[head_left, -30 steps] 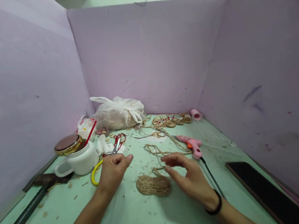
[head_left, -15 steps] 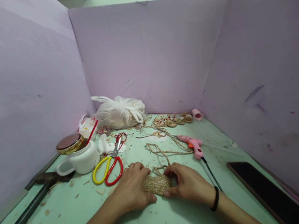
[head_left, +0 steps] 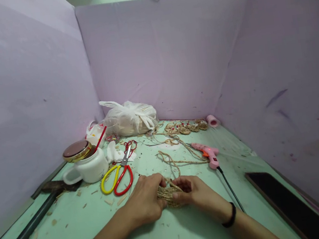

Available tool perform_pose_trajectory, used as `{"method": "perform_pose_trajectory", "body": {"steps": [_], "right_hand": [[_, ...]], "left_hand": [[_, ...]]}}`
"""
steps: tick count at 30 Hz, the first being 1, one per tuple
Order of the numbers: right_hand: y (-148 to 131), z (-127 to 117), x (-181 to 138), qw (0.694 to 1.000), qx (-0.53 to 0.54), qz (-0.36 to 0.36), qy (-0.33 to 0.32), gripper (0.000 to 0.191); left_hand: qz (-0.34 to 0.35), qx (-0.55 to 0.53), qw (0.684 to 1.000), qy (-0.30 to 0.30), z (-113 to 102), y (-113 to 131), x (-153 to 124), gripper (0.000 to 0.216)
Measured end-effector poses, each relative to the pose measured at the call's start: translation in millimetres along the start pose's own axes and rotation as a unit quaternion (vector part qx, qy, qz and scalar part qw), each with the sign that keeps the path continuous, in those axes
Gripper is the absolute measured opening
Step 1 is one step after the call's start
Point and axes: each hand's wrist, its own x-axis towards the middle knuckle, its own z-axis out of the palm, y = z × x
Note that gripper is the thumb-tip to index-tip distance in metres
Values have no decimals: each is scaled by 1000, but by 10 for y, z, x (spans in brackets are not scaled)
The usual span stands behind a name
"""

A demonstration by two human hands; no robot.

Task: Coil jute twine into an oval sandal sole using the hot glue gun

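Observation:
A coiled jute-twine piece is raised a little off the green table, held between both hands. My left hand grips its left side with fingers curled round it. My right hand, a black band on its wrist, pinches the right side. A loose strand of twine runs from the piece toward the back of the table.
Yellow-and-red scissors lie left of my hands, beside a white mug with a gold lid. A pink glue gun with a black cord lies to the right. A white plastic bag, small twine discs, a hammer and a dark phone sit around.
My left hand left the scissors and both hands closed on the twine piece, which lay flat before and is now lifted and tilted between them.

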Motion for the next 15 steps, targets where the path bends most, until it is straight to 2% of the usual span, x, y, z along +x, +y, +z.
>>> {"method": "perform_pose_trajectory", "body": {"steps": [6, 9, 12, 13, 15], "right_hand": [[-8, 55, -17, 998, 63, 0, 27, 26], [-43, 44, -33, 993, 110, 14, 42, 26], [-118, 18, -63, 983, 175, 37, 49, 26], [-143, 12, -71, 978, 198, 45, 51, 26], [-163, 13, -71, 968, 240, 55, 59, 26]], "left_hand": [[50, -52, 997, 33, 18, 12, 18, 26], [54, -131, 985, 95, -29, 0, 47, 46], [16, -258, 948, 183, -49, -77, 95, 66], [-4, -315, 929, 196, -36, -112, 113, 68], [-42, -443, 877, 182, 25, -172, 146, 72]]}}
